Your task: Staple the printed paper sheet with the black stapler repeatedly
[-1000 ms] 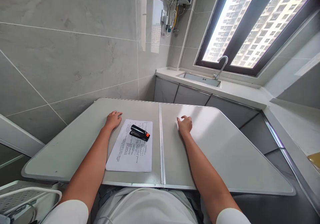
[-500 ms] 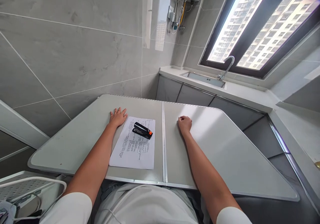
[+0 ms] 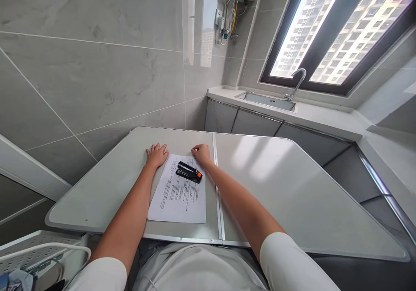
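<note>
A black stapler with an orange-red tip lies on the upper part of a white printed sheet. My left hand rests flat on the table with its fingers spread, just beside the sheet's upper left corner. At the top right corner of the sheet is my right hand, its fingers curled together; whether they pinch anything is hidden. Neither hand touches the stapler.
The sheet lies on a light folding table with a metal seam down its middle. A white perforated basket holding several items stands at lower left. Behind are a tiled wall, a counter with a sink, a faucet and a window.
My right hand has moved left, from the table's right half to the top right corner of the sheet. The left hand has stayed flat, and the stapler still lies on the sheet.
</note>
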